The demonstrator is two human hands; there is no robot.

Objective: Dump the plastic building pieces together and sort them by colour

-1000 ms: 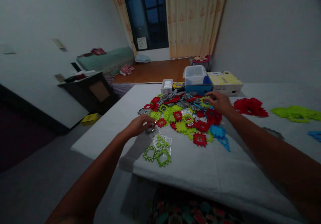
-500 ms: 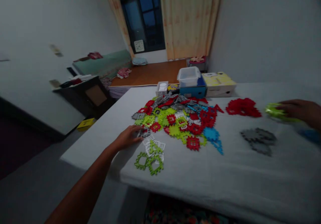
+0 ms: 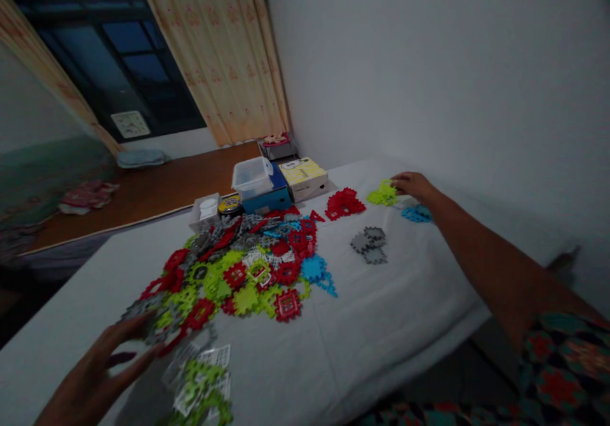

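Observation:
My right hand [image 3: 413,185] reaches across the table to a small heap of yellow-green interlocking plastic pieces [image 3: 381,194], its fingers closed on the heap's near edge. Beside it lie blue pieces [image 3: 416,214], partly behind my forearm, and a red group [image 3: 345,204]. A grey group [image 3: 370,245] sits closer to me. At lower left, my left hand [image 3: 107,362] has thumb and fingers apart, with the fingertips by a grey piece [image 3: 166,324] and a red piece at the edge of the large mixed pile [image 3: 243,273]. Whether they touch is unclear.
Printed white paper [image 3: 223,356] under clear plastic lies near the front with green pieces [image 3: 203,375]. Behind the pile stand a clear tub [image 3: 252,178] on a blue box [image 3: 267,198], a yellow-and-white box [image 3: 304,179], a round tin [image 3: 230,206] and a small white box [image 3: 206,211].
The view has swung right. My right hand has brought the yellow-green pieces down onto the table, right of the red group. My left hand stays by the pile's left edge, fingers spread wider.

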